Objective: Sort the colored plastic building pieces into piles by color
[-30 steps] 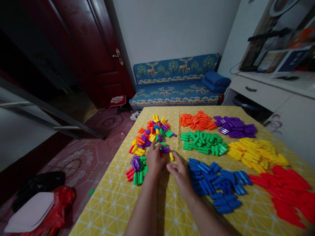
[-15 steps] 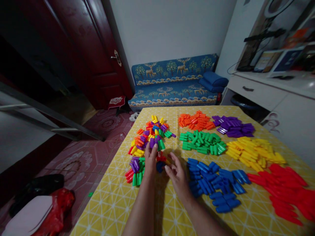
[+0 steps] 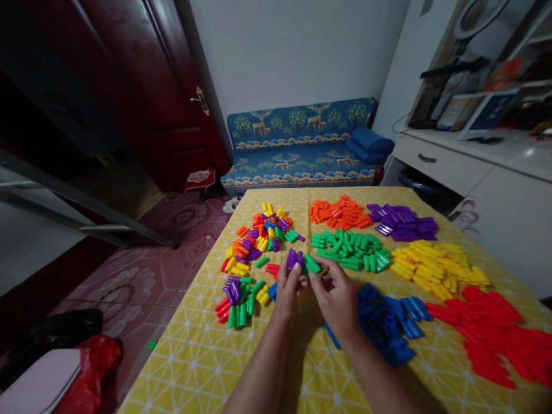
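Both my hands are together above the middle of the table. My left hand (image 3: 288,284) is closed on purple plastic pieces (image 3: 295,259), short and round-ended. Between the fingers of my right hand (image 3: 334,290) is a green plastic piece (image 3: 311,264), touching or close beside the purple ones; I cannot tell whether they are joined. Left of my hands lies a mixed pile of coloured pieces (image 3: 259,238). Nearer me are more loose ones, among them green pieces (image 3: 238,315) and purple pieces (image 3: 233,290). A red piece (image 3: 272,269) lies just beyond my left hand.
Sorted piles cover the table's right side: orange (image 3: 340,213), purple (image 3: 403,222), green (image 3: 351,248), yellow (image 3: 437,267), blue (image 3: 383,322) and red (image 3: 491,330). A yellow patterned cloth (image 3: 194,356) covers the table. Behind it stands a blue sofa (image 3: 297,155); a white cabinet (image 3: 500,213) is at right.
My left hand has lifted purple and green pieces off the left side and moved right. My right hand has closed in and now grips the green piece. The view has shifted slightly.
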{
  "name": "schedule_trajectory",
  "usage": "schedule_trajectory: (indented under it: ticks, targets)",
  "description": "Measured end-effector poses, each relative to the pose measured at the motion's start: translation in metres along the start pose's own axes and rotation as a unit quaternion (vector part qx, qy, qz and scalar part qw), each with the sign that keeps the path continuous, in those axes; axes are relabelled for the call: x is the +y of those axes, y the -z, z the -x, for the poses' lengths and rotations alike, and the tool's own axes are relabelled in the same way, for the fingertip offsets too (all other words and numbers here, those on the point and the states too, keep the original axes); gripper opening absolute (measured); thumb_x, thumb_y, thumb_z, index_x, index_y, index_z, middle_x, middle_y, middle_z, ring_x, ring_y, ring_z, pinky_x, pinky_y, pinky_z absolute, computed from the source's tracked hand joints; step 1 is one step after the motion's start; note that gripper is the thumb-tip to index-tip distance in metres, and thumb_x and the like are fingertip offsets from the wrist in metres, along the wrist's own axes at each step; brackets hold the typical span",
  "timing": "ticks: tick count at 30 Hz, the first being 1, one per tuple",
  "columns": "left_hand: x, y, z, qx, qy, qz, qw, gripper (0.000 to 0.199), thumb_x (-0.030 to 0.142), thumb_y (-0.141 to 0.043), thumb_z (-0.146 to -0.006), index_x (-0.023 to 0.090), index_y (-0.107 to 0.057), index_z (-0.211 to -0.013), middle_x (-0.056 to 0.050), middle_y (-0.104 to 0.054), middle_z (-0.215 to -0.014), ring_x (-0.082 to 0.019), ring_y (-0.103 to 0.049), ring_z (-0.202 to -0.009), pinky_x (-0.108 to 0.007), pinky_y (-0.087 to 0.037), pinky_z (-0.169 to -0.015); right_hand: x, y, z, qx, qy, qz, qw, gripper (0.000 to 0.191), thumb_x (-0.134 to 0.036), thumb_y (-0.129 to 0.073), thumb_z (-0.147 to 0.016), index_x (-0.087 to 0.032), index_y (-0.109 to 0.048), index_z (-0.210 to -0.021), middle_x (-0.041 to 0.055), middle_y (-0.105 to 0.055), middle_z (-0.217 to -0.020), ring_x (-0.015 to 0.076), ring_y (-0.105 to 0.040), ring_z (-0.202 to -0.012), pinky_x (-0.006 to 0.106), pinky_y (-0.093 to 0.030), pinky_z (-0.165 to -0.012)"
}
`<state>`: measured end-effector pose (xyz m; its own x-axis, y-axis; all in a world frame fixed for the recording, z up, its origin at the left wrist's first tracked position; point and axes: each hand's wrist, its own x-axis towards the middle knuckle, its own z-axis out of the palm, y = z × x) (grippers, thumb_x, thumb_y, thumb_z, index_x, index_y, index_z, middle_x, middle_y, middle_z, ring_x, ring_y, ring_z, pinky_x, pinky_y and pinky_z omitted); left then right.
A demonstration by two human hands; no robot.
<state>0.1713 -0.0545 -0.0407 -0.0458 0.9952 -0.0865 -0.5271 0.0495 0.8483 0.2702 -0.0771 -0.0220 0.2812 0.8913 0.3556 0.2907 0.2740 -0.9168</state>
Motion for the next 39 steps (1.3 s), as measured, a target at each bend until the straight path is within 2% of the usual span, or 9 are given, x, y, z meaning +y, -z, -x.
schedule_trajectory:
  ticks: [4,9,12,19,23,29,33,36,39]
  targets:
    - [-0.010,-0.019,0.004,-0.065,0.063,0.098,0.991,0.051,0.052,-0.073,-0.073,0.022,-0.057,-0.112,-0.008,-0.070,-0.100,-0.019,-0.069,-0.074,-0.031,-0.053,-0.066,0.010,0.036,-0.031,0.056,-0.018,0.046,0.997,0.032,-0.037,-0.061,-0.081,-0.019,-0.065,-0.106,0.0056,-0.068,-0.082,0.0189,-0.064,-0.070,0.031,-0.055,-0.062]
    - [-0.018,-0.012,-0.005,0.017,0.049,0.060,0.997,0.045,0.045,-0.075,-0.071,0.019,-0.062,-0.106,-0.010,-0.071,-0.105,-0.022,-0.067,-0.100,-0.033,-0.049,-0.089,0.063,0.096,-0.064,0.147,-0.054,0.094,0.983,0.040,-0.041,-0.064,-0.072,-0.016,-0.063,-0.103,0.0082,-0.068,-0.085,0.0210,-0.065,-0.075,0.038,-0.055,-0.072]
    - [-0.024,0.001,-0.016,0.036,0.016,-0.015,0.999,0.035,0.034,-0.076,-0.071,0.019,-0.064,-0.100,-0.007,-0.071,-0.104,-0.019,-0.066,-0.098,-0.030,-0.048,-0.086,0.094,0.119,-0.070,0.148,-0.097,0.121,0.977,0.039,-0.038,-0.063,-0.068,-0.017,-0.063,-0.100,0.0067,-0.067,-0.077,0.0216,-0.066,-0.070,0.038,-0.055,-0.070]
    - [-0.027,0.007,-0.023,0.001,-0.004,-0.090,0.996,0.043,0.032,-0.076,-0.070,0.014,-0.061,-0.106,-0.005,-0.069,-0.087,-0.012,-0.062,-0.062,-0.024,-0.048,-0.057,0.108,0.116,-0.066,0.113,-0.132,0.077,0.982,0.040,-0.037,-0.064,-0.065,-0.016,-0.065,-0.100,0.0114,-0.072,-0.082,0.0267,-0.071,-0.079,0.040,-0.057,-0.075]
    - [-0.026,0.005,-0.022,-0.038,-0.010,-0.076,0.996,0.052,0.034,-0.079,-0.067,0.014,-0.058,-0.111,-0.007,-0.070,-0.089,-0.011,-0.061,-0.057,-0.026,-0.051,-0.058,0.105,0.111,-0.065,0.088,-0.090,0.108,0.986,0.044,-0.038,-0.058,-0.073,-0.013,-0.065,-0.108,0.0147,-0.072,-0.091,0.0271,-0.071,-0.086,0.042,-0.057,-0.081]
    - [-0.018,0.002,-0.017,-0.067,0.003,-0.111,0.992,0.052,0.042,-0.080,-0.068,0.012,-0.064,-0.107,-0.008,-0.072,-0.079,-0.012,-0.059,-0.056,-0.024,-0.046,-0.054,0.076,0.103,-0.064,0.127,0.026,0.209,0.969,0.039,-0.035,-0.059,-0.075,-0.014,-0.069,-0.107,0.0183,-0.059,-0.123,0.0173,-0.064,-0.067,0.043,-0.057,-0.077]
    - [-0.009,0.000,-0.011,-0.140,0.014,-0.113,0.984,0.048,0.044,-0.079,-0.071,0.012,-0.071,-0.107,-0.009,-0.074,-0.087,-0.017,-0.065,-0.073,-0.026,-0.049,-0.069,0.032,0.082,-0.054,-0.052,0.026,0.120,0.991,0.039,-0.031,-0.063,-0.076,-0.023,-0.069,-0.113,0.0097,-0.063,-0.119,0.0183,-0.064,-0.081,0.031,-0.055,-0.063]
    - [-0.004,0.000,-0.006,-0.187,0.030,-0.093,0.978,0.045,0.045,-0.080,-0.070,0.014,-0.074,-0.102,-0.011,-0.074,-0.098,-0.021,-0.067,-0.086,-0.029,-0.048,-0.081,0.008,0.064,-0.043,-0.217,0.015,0.074,0.973,0.044,-0.023,-0.063,-0.075,-0.029,-0.068,-0.118,0.0054,-0.064,-0.122,0.0207,-0.063,-0.098,0.026,-0.053,-0.063]
    - [0.002,0.000,-0.002,-0.198,0.042,-0.093,0.975,0.048,0.050,-0.080,-0.068,0.012,-0.076,-0.098,-0.011,-0.074,-0.091,-0.021,-0.066,-0.080,-0.030,-0.047,-0.078,-0.001,0.053,-0.036,-0.253,0.006,0.062,0.965,0.043,-0.017,-0.060,-0.076,-0.028,-0.068,-0.117,0.0052,-0.066,-0.119,0.0197,-0.064,-0.093,0.026,-0.050,-0.061]
